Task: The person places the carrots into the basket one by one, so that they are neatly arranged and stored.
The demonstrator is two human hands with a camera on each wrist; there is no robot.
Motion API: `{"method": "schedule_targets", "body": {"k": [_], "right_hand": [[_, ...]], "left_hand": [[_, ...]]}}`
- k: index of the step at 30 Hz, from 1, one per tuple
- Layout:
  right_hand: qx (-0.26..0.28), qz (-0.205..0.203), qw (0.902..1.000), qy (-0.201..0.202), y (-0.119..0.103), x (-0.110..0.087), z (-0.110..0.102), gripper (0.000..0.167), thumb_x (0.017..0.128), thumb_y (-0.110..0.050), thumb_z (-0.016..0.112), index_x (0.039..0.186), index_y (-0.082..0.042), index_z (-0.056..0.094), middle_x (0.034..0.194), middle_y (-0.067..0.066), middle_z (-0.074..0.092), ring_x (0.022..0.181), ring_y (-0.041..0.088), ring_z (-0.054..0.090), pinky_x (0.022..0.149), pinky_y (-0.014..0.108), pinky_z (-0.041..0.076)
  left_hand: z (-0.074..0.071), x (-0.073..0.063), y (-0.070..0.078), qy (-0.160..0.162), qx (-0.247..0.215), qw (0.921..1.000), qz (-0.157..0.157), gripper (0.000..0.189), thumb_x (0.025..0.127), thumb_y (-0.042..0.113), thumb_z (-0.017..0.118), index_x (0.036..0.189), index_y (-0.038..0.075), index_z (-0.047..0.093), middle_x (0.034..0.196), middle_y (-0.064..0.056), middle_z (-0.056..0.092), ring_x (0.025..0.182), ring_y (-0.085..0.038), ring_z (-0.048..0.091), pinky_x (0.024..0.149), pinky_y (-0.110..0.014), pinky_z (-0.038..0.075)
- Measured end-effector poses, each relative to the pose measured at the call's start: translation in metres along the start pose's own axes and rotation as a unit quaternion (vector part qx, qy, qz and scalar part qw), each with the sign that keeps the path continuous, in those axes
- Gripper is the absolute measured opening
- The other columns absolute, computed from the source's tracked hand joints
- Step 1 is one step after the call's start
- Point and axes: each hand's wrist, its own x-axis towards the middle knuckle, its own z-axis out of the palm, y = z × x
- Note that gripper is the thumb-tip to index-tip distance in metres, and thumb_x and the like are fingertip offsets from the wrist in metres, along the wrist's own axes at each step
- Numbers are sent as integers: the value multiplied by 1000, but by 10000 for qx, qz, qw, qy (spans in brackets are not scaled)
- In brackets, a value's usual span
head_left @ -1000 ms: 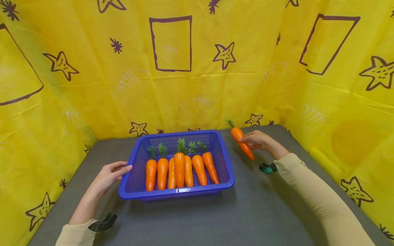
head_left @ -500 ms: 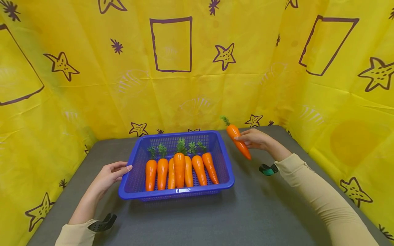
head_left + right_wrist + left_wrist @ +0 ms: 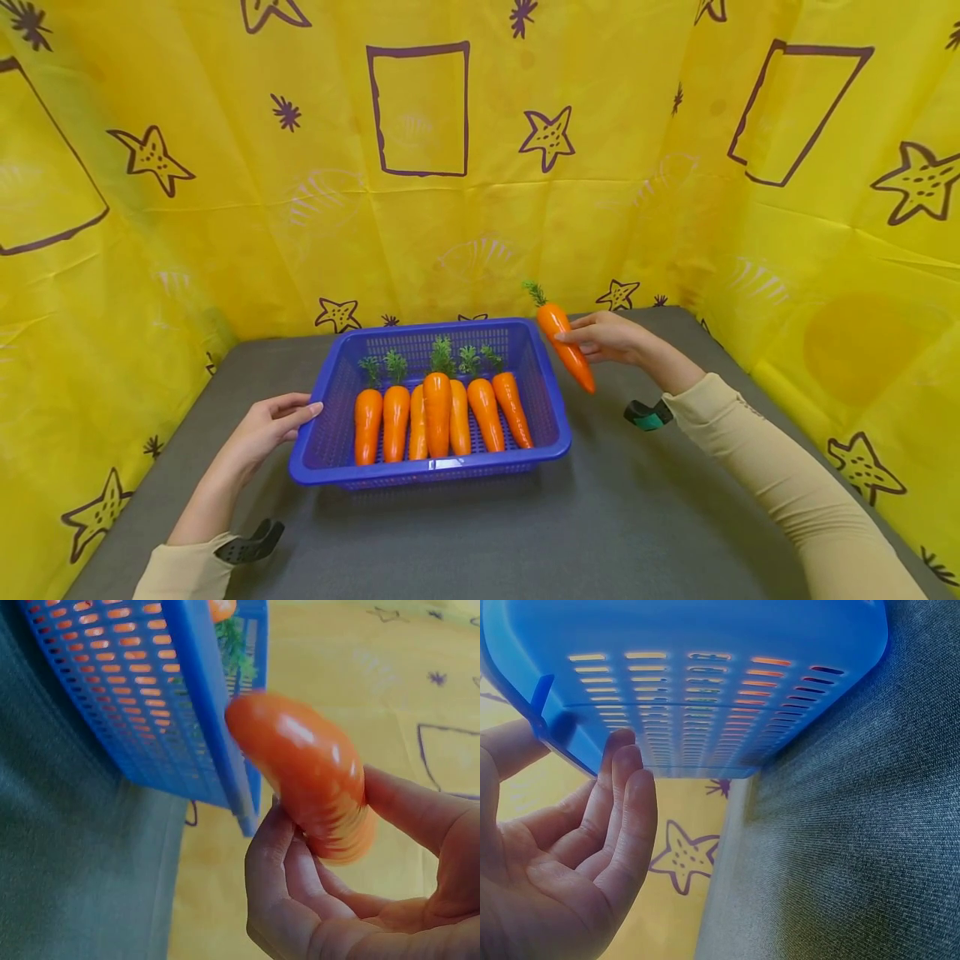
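Note:
A blue plastic basket [image 3: 553, 392] with slotted walls stands on the grey table. Several orange carrots [image 3: 437, 417] with green tops lie in it side by side. At the basket's left edge my left hand [image 3: 264, 429] pinches the rim, thumb over it and fingers against the outer wall, as the left wrist view shows. Just off the right rim, my right hand [image 3: 611, 340] holds one more carrot [image 3: 300, 765] between thumb and fingers, above the table. This carrot is tilted, its leafy top up and to the left, its tip down to the right.
Yellow cloth walls [image 3: 480, 233] with drawn starfish and frames enclose the grey table [image 3: 480, 542] at the back and both sides. Dark straps [image 3: 251, 543] are worn on both wrists.
My right hand has carried its carrot leftward, closer to the basket's right rim. The left hand and the basket have stayed in place.

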Motion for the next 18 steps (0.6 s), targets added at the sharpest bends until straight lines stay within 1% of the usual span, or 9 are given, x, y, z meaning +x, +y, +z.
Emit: {"method": "schedule_targets", "body": {"k": [5,9,14,18], "right_hand": [[-29,-27,9999,-157,-6,1,7,62,95,-27,58,142,7,35,120,18,61,96,19,67,94,41,51],[7,24,9997,-249,-13,1,14,63,94,-27,58,142,6,34,130,22,55,103,24,66,97,43,49],[34,64,9993,-371,-21,4,25,63,94,-26,59,142,7,35,133,23,52,111,29,62,95,42,50],[100,91,9988,-464,-26,7,33,63,93,-24,60,141,7,35,133,23,53,112,29,62,92,39,52]], "left_hand": [[0,0,0,1,48,10000,-6,66,93,44,56,133,-7,45,122,-22,60,95,-14,64,84,-31,56],[0,0,0,0,28,10000,2,66,93,43,56,133,-8,45,122,-23,60,94,-14,64,83,-31,56],[0,1,-1,-25,53,10000,-31,68,92,45,56,134,-7,44,124,-24,58,96,-16,64,84,-32,56],[0,1,-1,-37,96,9999,-51,69,92,47,56,134,-7,44,126,-25,57,99,-19,63,86,-35,55]]}}
